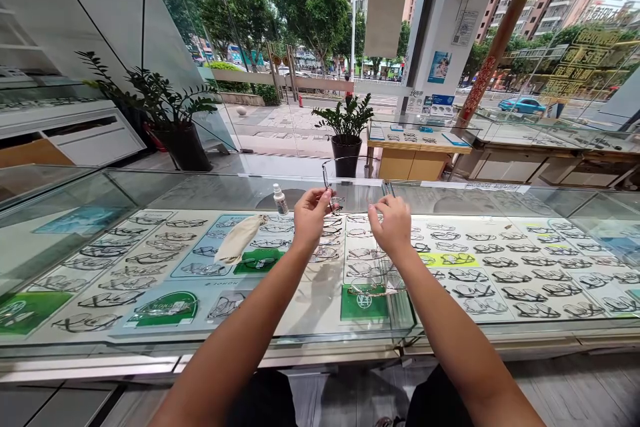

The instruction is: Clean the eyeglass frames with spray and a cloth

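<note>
Thin dark-framed glasses (325, 177) are held up above the glass display counter in my left hand (311, 217), its thumb and fingers pinched on them. To the right, my right hand (393, 223) is raised at about the same height, fingers bent; whether its fingertips touch part of the glasses is too small to tell. A small white bottle (280, 200) stands on the counter top left of my left hand. Nearer to me, a cream cloth (241, 240) lies on the glass. Another pair of glasses (375, 289) is near the counter's front edge, below my right hand.
Rows of glasses fill the glass display counter (290, 332) on both sides. Beyond it stand a potted plant (346, 147), a larger plant (183, 143) at the left and a wooden display table (417, 160). Large windows face a street.
</note>
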Tool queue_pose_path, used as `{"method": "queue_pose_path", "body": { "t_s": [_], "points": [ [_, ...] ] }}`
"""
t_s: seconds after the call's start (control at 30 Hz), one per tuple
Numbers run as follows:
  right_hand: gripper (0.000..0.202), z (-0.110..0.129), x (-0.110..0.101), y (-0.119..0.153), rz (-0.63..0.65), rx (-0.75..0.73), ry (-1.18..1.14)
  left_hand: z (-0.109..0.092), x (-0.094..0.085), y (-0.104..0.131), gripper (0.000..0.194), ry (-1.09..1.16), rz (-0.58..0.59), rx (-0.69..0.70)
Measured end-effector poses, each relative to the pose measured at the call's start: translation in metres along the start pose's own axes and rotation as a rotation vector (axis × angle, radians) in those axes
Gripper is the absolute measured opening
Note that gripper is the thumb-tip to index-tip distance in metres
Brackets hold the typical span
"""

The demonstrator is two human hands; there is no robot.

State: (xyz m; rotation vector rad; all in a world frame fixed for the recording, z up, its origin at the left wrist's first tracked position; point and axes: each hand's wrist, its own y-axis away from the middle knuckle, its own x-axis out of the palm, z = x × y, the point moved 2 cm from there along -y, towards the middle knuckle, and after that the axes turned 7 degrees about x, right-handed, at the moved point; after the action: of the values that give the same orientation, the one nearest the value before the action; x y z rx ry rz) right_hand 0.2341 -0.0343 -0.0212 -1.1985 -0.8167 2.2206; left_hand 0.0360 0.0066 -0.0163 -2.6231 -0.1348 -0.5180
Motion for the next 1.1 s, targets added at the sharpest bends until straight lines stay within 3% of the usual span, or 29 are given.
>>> {"method": "queue_pose_path", "body": {
  "t_s": [0.17, 0.43, 0.77, 0.93, 1.0, 1.1],
  "points": [
    [0.028, 0.005, -0.002, 0.001, 0.005, -0.025, -0.026, 0.001, 0.001, 0.001, 0.04, -0.036, 0.057, -0.019],
    [0.026, 0.023, -0.001, 0.005, 0.12, -0.067, -0.368, 0.008, 0.016, 0.018, 0.033, -0.085, 0.258, -0.039],
    [0.021, 0.027, -0.001, 0.008, 0.187, -0.071, -0.465, 0.008, 0.016, 0.02, 0.024, 0.002, 0.274, -0.246],
    [0.023, 0.024, 0.001, 0.008, 0.19, -0.005, -0.508, 0.01, 0.017, 0.02, 0.025, 0.036, 0.325, -0.29],
    [0.024, 0.021, 0.003, 0.007, 0.167, 0.039, -0.516, 0.009, 0.018, 0.02, 0.028, -0.005, 0.38, -0.232],
    [0.022, 0.016, 0.003, 0.006, 0.122, 0.072, -0.532, 0.001, 0.015, 0.017, 0.024, -0.264, 0.415, 0.083]
  ]
}}
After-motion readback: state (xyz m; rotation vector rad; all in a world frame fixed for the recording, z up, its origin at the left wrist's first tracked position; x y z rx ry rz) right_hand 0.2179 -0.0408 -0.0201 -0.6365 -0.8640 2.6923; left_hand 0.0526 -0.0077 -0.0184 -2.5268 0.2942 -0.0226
